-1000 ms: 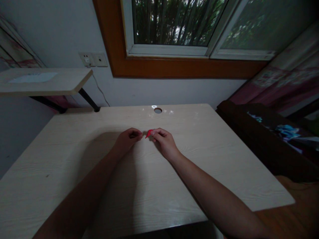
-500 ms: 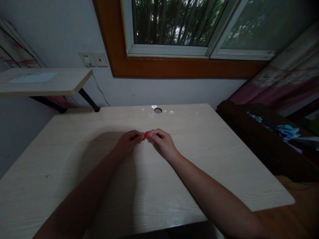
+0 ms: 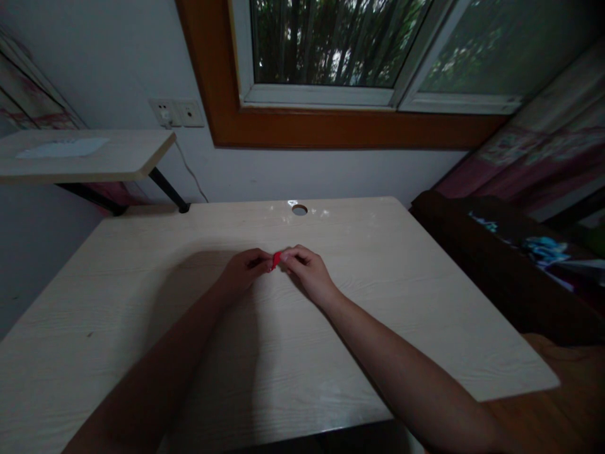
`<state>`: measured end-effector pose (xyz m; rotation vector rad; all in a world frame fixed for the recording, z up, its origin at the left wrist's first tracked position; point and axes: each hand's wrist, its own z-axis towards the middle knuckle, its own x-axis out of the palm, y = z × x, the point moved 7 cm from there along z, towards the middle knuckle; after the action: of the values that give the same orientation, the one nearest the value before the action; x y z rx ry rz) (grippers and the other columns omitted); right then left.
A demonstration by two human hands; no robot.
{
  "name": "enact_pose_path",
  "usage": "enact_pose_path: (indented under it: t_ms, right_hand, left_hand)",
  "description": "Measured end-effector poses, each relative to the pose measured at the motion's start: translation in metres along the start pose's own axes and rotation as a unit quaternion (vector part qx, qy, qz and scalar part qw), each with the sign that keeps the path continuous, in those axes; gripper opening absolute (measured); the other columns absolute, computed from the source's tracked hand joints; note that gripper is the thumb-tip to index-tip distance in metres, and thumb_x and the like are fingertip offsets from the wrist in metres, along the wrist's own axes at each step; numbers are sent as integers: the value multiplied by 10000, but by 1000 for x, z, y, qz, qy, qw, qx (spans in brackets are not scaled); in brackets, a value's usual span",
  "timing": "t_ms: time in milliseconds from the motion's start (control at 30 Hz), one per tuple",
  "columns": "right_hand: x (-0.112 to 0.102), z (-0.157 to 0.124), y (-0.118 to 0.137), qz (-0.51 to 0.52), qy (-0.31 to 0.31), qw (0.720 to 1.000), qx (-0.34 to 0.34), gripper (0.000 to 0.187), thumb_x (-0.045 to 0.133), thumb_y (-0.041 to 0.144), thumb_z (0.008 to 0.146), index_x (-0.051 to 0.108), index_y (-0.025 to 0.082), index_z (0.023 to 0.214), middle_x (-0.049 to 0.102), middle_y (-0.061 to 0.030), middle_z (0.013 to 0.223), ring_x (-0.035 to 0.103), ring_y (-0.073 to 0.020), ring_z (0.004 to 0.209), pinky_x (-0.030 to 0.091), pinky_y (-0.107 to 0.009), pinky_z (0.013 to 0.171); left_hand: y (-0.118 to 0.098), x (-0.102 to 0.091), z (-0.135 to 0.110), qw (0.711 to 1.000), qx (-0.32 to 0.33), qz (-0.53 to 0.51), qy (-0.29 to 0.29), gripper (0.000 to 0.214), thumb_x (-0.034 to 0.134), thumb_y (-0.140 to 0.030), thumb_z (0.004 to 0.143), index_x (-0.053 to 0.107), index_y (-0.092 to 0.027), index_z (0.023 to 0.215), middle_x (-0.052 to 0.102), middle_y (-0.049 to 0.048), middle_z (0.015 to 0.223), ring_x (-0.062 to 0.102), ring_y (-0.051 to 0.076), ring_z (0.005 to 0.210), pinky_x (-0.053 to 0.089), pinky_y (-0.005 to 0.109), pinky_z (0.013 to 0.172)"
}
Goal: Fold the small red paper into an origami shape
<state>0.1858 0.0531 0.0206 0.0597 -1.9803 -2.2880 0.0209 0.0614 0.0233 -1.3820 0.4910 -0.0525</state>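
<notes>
A small, bright red strip spans the short gap between my fingertips; it looks soft and bent, and its exact kind is too small to tell. My left hand pinches its left, lower end between thumb and fingers. On the other side, my right hand grips the right, upper end the same way. The fingertips hide both ends of the strip. Both hands are low over the pale wood-grain table, toward its far half.
At the far edge, the table has a round cable hole. A raised shelf on black legs stands at the back left, with a power socket behind it. A window is ahead. Dark furniture with cloth on it sits to the right.
The red strip has shifted slightly left and down and shows a little more of its surface. Both hands keep their pinch, nearly in the same place.
</notes>
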Motion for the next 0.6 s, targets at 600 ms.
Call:
enact_pose_path:
  t_ms: [600]
  right_hand:
    - [2,-3,2,-44,1,998,-34,227,752,368,806,725,231,985,650,-29,921,509,-119,644,419,-267,600]
  left_hand:
    - [7,-5,3,995,-20,-82,-55,272,768,-351,743,653,-175,915,717,27,819,665,162,766,522,301,764]
